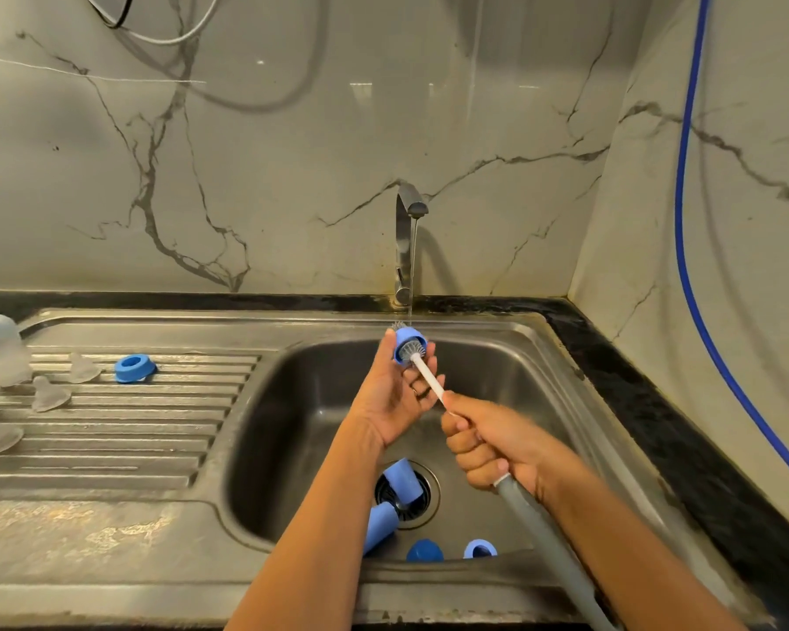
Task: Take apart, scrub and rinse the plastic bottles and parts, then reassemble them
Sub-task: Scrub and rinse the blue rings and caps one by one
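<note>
Head view: holding a blue ring (404, 339) in curled fingers of the left hand (390, 396), under the running tap (405, 230), above the sink (320, 380). Gripping the brush (429, 380) handle in the fisted right hand (488, 444), bristles pushed inside the ring.

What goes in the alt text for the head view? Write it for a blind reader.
The left hand holds a blue ring under the running tap over a steel sink while the right hand pushes a bottle brush through it. More blue parts lie in the basin; a second ring and clear teats sit on the drainboard.
</note>
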